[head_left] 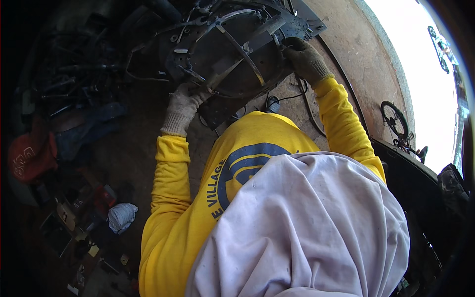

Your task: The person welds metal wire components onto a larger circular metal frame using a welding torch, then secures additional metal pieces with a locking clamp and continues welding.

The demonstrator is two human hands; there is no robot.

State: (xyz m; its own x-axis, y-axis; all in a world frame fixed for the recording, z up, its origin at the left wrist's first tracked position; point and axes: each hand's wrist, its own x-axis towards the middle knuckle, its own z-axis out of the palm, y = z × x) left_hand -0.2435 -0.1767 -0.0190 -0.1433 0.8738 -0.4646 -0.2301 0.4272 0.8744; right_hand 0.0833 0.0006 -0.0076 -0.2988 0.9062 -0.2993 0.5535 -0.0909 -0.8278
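Sweatshirt (170, 218): yellow, printed on the front with dark blue capitals, some of them legible, beside a round dark blue emblem; a pale lilac cloth (316, 222) hides the rest.
Red cloth item (32, 157): at the far left, with large pale outlined lettering.
Round metal frame (255, 67): at the top centre, over a dark metal work surface (217, 110), in front of the person and between the two gloved hands.
Left hand (185, 105): in a pale knit glove, fingers curled narrow around the frame's near left edge, holding it there, close to the lower end of a flat metal strip (225, 75).
Right hand (307, 60): in a darker-looking knit glove, fingers bent in at the frame's right rim; their tips are lost in shadow, so I cannot tell whether they close on it.
Frame's direction: the ring lies roughly flat, with no clear long axis; one curved crossbar slants from upper left to lower right.
Strip's axis: from near the left glove toward the upper right.
Bicycle wheel (394, 120): upright, well apart at right.
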